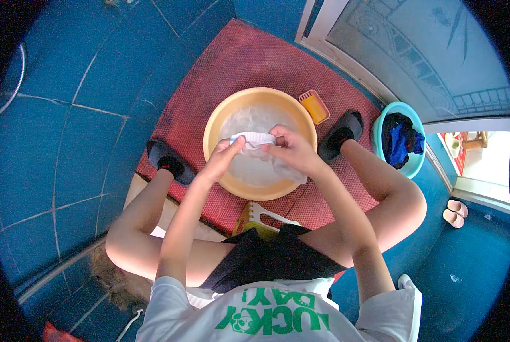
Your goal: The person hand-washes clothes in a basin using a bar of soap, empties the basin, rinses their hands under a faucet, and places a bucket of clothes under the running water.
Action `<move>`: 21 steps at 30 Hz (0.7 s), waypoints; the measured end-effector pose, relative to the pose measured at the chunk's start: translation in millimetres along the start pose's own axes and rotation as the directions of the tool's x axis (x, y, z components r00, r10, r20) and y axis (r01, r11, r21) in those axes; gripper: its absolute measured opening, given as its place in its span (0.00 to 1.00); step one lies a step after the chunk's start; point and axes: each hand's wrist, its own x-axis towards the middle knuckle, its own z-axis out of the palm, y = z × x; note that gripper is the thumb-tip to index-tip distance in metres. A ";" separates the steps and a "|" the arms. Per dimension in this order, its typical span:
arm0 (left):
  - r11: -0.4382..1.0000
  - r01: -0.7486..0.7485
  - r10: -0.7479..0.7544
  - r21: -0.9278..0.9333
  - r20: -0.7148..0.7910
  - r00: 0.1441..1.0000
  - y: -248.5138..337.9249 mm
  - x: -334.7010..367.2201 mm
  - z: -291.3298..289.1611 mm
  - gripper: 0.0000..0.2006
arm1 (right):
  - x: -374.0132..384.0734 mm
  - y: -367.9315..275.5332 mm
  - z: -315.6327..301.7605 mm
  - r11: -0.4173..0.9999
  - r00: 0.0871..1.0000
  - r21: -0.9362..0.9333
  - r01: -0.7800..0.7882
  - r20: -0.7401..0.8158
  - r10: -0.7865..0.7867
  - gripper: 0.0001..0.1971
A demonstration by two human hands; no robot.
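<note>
Washing a white cloth over the basin.

We are holding the white cloth (pixel 254 139) above the soapy water in the orange basin (pixel 216 122), our left hand (pixel 223 157) and right hand (pixel 292 149) each closing its grip on the fabric, knuckles facing each other as if rubbing it. We judge the wash midway: dark and blue clothes are waiting in the teal tub (pixel 379 122), the orange brush (pixel 314 106) is lying untouched on the red mat (pixel 232 62).

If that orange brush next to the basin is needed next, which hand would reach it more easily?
Probably the right hand. The orange brush lies on the red mat past the basin's right rim, on that hand's side. The left hand would have to cross over. Both hands grip the white cloth.
</note>
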 end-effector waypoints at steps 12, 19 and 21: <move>0.633 0.088 -0.029 -0.769 0.091 0.995 -10.5 6.1 22.3 0.23 | -5.0 -23.2 -15.7 0.764 0.989 0.646 0.007 0.106 -0.099 0.29; 0.463 0.234 -0.059 -0.855 0.234 0.970 -4.0 7.0 25.2 0.24 | -1.8 -17.3 -23.5 0.609 0.982 0.785 0.113 0.007 -0.191 0.30; 0.437 0.272 -0.060 -0.857 0.274 0.960 -1.1 5.3 27.8 0.24 | -3.6 -21.9 -19.7 0.575 0.983 0.812 0.099 0.012 -0.186 0.29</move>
